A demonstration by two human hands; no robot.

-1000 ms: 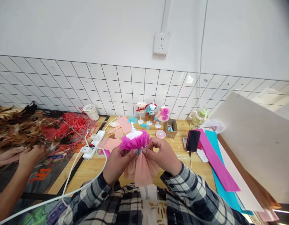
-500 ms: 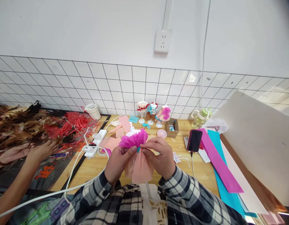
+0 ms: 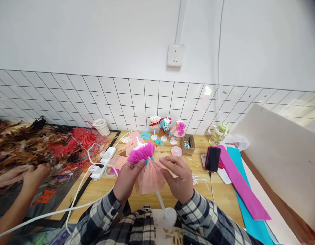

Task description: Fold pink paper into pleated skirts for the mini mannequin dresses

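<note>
A small white mannequin (image 3: 137, 142) leans in front of me, dressed in crepe paper. It has a ruffled magenta top (image 3: 141, 153), a blue waistband (image 3: 147, 160) and a gathered peach skirt (image 3: 149, 178). My left hand (image 3: 127, 180) pinches the dress at the waist, thumb in front; its other fingers are partly hidden behind the skirt. Beside the skirt's right edge is my right hand (image 3: 178, 177), thumb and forefinger apart with nothing visible between them. The mannequin's white stand (image 3: 169, 215) slopes down toward my lap.
Three small dressed mannequins (image 3: 165, 129) stand by the tiled wall, near a small cardboard box (image 3: 188, 144) and pink dish (image 3: 176, 151). A phone (image 3: 213, 159) and paper strips (image 3: 244, 183) lie right. Left are a power strip (image 3: 103, 163), red strands (image 3: 83, 139) and another person's hands (image 3: 36, 175).
My right hand has let go of the waist and moved right. The mannequin has tilted left, its stand now showing below the skirt. The other person's hands have shifted left.
</note>
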